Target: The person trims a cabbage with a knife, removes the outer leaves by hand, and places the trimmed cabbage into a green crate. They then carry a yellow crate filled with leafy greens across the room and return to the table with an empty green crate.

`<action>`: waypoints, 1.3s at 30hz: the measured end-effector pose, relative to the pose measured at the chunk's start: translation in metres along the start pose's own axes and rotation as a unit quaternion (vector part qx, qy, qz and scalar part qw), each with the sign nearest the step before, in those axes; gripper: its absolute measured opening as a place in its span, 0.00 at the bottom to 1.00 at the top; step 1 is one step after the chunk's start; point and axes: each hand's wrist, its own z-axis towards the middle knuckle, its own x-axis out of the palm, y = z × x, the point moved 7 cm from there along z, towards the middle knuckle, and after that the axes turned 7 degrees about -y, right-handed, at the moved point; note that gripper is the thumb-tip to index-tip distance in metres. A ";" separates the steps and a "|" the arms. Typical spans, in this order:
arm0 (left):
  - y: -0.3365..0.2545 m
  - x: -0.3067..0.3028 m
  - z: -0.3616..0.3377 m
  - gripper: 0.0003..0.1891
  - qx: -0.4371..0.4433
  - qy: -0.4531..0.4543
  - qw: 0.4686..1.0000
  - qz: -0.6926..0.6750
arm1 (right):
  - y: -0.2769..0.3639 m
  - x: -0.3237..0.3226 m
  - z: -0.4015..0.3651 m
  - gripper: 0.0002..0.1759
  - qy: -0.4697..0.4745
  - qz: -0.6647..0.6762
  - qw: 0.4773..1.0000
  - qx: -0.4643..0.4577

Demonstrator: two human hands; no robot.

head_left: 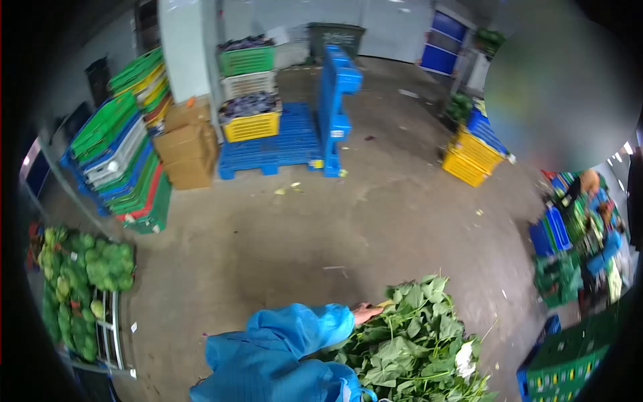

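Observation:
My left hand (366, 313) reaches out of a blue sleeve (291, 331) to the upper left edge of a big heap of leafy greens (408, 342). Its fingers look closed at a small yellowish edge beside the leaves, but what they hold is too small to make out. A white patch (464, 360) lies on the right side of the heap. The leaves hide whatever is under them. My right hand does not show.
Stacked crates (127, 167) and boxes (187, 154) stand left, cabbages on a metal cart (114, 331) below. A blue pallet (268, 151) holds crates. Yellow crates (472, 157) stand right, near people (596, 194); a green crate (569, 355) is lower right.

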 end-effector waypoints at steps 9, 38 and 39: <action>-0.070 -0.323 0.053 0.30 -0.014 -0.241 0.963 -0.125 | 0.106 0.295 0.018 0.29 0.169 0.000 0.986 -0.006; -0.093 -1.099 0.235 0.17 0.063 -0.572 0.673 -0.464 | 0.557 1.324 -0.273 0.42 0.358 -0.175 0.861 -0.316; -0.104 -1.121 0.252 0.17 0.062 -0.571 0.677 -0.460 | 0.578 1.333 -0.288 0.42 0.356 -0.167 0.865 -0.312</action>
